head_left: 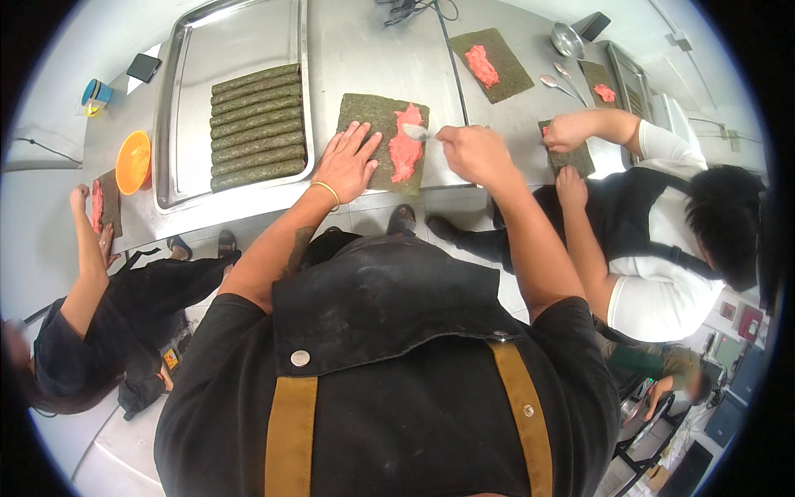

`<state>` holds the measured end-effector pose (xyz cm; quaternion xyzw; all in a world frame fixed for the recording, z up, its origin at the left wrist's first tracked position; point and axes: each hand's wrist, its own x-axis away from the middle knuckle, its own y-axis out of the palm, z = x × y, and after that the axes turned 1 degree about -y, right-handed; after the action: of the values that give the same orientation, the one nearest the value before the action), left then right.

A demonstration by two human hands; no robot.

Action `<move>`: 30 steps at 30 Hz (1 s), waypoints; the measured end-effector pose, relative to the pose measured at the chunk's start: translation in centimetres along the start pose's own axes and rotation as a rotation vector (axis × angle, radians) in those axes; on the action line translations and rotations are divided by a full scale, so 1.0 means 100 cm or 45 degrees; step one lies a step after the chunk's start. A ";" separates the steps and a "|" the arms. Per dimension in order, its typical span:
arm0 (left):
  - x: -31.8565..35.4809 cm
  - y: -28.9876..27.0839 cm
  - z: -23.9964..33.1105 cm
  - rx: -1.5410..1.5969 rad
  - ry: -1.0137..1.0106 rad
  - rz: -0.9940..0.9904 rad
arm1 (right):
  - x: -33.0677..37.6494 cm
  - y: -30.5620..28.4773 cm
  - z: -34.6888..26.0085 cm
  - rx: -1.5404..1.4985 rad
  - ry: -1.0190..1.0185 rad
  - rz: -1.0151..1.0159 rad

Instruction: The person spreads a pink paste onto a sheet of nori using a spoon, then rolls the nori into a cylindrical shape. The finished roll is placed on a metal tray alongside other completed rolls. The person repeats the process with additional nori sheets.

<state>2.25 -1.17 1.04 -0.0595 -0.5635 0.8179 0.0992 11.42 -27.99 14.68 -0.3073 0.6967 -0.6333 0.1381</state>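
In front of me a dark green nori sheet (361,116) lies flat on the steel table. A rough strip of pink paste (403,157) runs down its right part. My left hand (349,160) rests on the sheet's left side, fingers stretched out and flat, a yellow band at the wrist. My right hand (479,154) grips the handle of a metal spoon (416,132), whose bowl touches the upper part of the paste. Most of the handle is hidden in my fingers.
Left of the sheet, a large steel tray (195,83) bears several nori rolls (257,124). Beyond stands an orange bowl (134,163). Another pasted nori sheet (512,76) lies at the far right, near loose spoons (550,81) and a metal bowl (567,39). Co-workers handle sheets at both sides.
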 end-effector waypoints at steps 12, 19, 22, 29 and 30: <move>0.001 0.002 -0.001 0.036 0.013 0.060 | 0.042 0.024 -0.014 -0.411 0.081 -0.014; 0.000 0.005 -0.003 0.068 0.026 0.093 | 0.061 0.064 -0.030 -0.616 0.168 0.068; 0.000 0.007 -0.004 0.086 0.018 0.109 | 0.057 0.053 -0.016 -0.553 0.047 -0.026; 0.000 0.005 -0.004 0.063 0.030 0.095 | 0.006 0.011 0.009 -0.325 -0.040 0.051; -0.001 0.005 -0.004 0.064 0.034 0.106 | 0.004 0.010 0.010 -0.274 -0.086 0.001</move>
<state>2.35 -1.02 0.46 -0.0915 -0.5383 0.8345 0.0741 11.45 -28.98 13.64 -0.3414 0.7557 -0.5440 0.1279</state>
